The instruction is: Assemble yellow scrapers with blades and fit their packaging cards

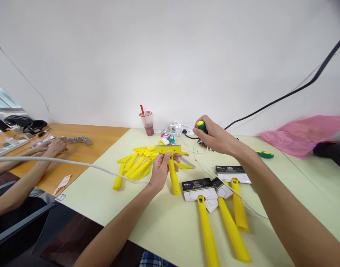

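My left hand (160, 170) is closed around a yellow T-shaped scraper (174, 178), its head up with a metal strip along the top edge. To the right and above it, my right hand (211, 135) grips a screwdriver (202, 127) with a green and yellow handle; its tip is hard to make out. Beyond my left hand lies a pile of yellow scraper parts (139, 163). Long yellow handles (207, 230) with black-and-white card labels (200, 188) rest on the table at front right. A loose blade (188, 161) shows behind the held scraper.
A cup with a red straw (148, 124) stands by the wall near a power strip (177, 128). A white cable (103, 169) crosses in front. Another green-yellow tool (264, 154) and a pink plastic bag (300, 135) lie right. A co-worker's hands (55, 145) are at the left table.
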The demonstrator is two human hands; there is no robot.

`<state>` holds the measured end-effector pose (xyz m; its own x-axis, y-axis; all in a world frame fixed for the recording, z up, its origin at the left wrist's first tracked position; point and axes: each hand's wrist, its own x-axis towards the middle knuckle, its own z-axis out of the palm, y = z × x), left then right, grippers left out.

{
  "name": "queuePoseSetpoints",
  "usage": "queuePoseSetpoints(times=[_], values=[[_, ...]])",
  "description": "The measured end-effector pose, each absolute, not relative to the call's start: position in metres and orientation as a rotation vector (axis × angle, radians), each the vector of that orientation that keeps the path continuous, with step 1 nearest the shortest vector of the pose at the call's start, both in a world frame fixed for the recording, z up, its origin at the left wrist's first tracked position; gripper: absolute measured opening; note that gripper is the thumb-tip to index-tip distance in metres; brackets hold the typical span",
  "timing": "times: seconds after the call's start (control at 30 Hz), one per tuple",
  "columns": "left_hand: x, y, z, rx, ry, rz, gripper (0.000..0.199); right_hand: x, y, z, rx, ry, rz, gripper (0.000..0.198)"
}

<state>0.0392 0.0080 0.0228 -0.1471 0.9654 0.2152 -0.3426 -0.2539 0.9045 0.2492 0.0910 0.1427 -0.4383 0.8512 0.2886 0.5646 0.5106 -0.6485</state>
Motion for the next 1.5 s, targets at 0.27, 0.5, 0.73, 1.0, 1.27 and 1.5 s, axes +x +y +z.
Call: queuePoseSetpoints(times=[0.27, 0.5, 0.73, 1.0, 1.27, 1.5], values=[[0.022, 0.021, 0.03, 1.007, 0.919, 1.8, 0.042, 0.247, 0.089, 0.138, -0.986, -2.259, 0.686, 0.037], [-0.003, 0.036, 0.029, 0.89, 0.908, 2.03, 0.036, 0.228, 0.089, 0.119, -0.877, -2.472, 0.603, 0.038], [-0.01, 0.046, 0.015, 0.73, 0.954, 2.025, 0.028, 0.214, 0.09, 0.1, -0.744, -2.513, 0.675, 0.037], [-0.001, 0.047, 0.013, 0.708, 0.961, 1.946, 0.035, 0.21, 0.095, 0.086, -0.729, -2.539, 0.695, 0.035], [0.007, 0.044, 0.01, 0.726, 0.999, 1.858, 0.029, 0.208, 0.091, 0.091, -0.814, -2.564, 0.721, 0.033], [0.008, 0.043, 0.005, 0.762, 1.003, 1.839, 0.024, 0.213, 0.099, 0.085, -0.751, -2.533, 0.673, 0.037]])
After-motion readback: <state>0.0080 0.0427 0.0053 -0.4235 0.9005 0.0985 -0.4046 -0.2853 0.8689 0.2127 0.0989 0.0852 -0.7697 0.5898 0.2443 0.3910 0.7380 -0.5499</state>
